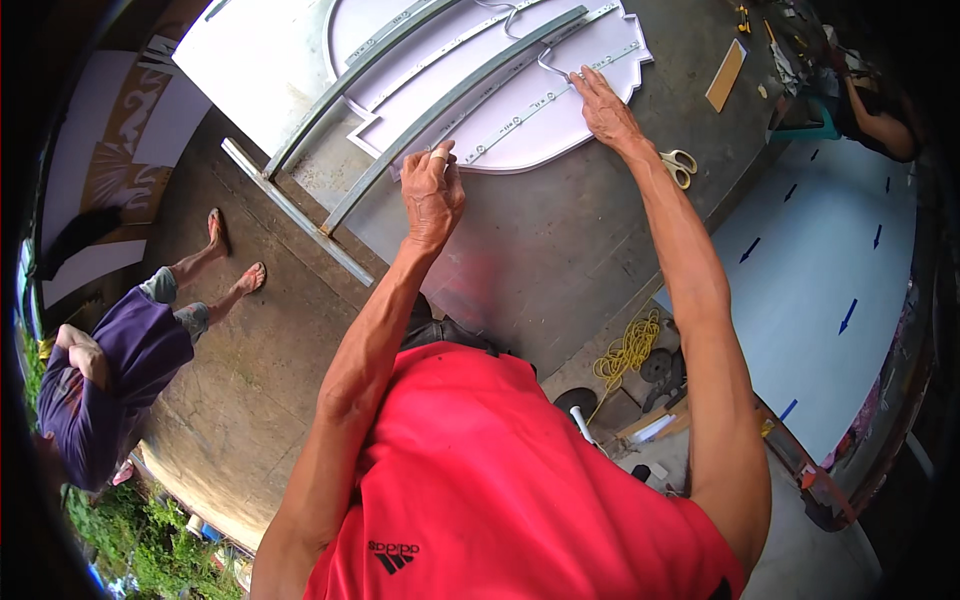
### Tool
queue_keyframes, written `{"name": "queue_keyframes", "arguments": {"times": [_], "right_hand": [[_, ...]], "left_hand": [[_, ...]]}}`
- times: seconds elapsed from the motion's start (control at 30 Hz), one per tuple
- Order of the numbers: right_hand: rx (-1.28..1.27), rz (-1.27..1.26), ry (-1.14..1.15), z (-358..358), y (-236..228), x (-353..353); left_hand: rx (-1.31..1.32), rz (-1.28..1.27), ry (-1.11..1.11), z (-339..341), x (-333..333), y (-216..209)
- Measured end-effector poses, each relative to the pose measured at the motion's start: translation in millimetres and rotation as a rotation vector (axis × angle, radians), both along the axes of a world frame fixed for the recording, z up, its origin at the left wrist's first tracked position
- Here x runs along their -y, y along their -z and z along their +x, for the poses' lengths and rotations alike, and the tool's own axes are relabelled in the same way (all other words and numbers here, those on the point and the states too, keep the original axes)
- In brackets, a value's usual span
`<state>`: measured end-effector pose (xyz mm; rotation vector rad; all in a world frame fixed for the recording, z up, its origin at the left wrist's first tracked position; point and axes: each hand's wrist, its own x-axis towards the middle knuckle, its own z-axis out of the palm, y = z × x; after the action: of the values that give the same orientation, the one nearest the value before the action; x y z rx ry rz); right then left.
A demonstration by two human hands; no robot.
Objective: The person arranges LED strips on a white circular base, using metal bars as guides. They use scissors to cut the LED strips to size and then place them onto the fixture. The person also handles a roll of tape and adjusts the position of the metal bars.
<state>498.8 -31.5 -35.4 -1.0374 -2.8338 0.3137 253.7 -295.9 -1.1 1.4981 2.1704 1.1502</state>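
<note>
Inside the pale shell (532, 146) — LED strips (515, 122)

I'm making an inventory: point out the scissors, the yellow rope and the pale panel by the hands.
Scissors (677, 167), head view: on the beige handles.
Yellow rope (626, 354), head view: middle of the coil.
Pale panel (540, 138), head view: bare face near its curved rim.

Has a panel (515, 95) on the table (570, 220), bars (420, 143) across the panel, scissors (680, 168) to its right, rope (628, 350) nearer at right, and a person (115, 370) far left.
</note>
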Motion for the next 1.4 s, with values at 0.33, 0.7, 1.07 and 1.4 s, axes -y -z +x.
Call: {"name": "queue_keyframes", "arguments": {"times": [0.33, 0.7, 1.07, 1.4], "right_hand": [[0.047, 0.008, 0.059, 3, -2, 3], [-0.335, 0.133, 0.216, -23, -42, 68], [-0.453, -0.187, 0.671, -40, -52, 334], [-0.346, -0.181, 0.655, -47, -41, 378]], "left_hand": [[-0.33, -0.088, 0.195, 13, 4, 1], [-0.285, -0.145, 0.246, 8, -2, -1], [-0.229, -0.055, 0.338, -1, 7, -19], [0.218, -0.109, 0.776, -32, 104, -50]]}}
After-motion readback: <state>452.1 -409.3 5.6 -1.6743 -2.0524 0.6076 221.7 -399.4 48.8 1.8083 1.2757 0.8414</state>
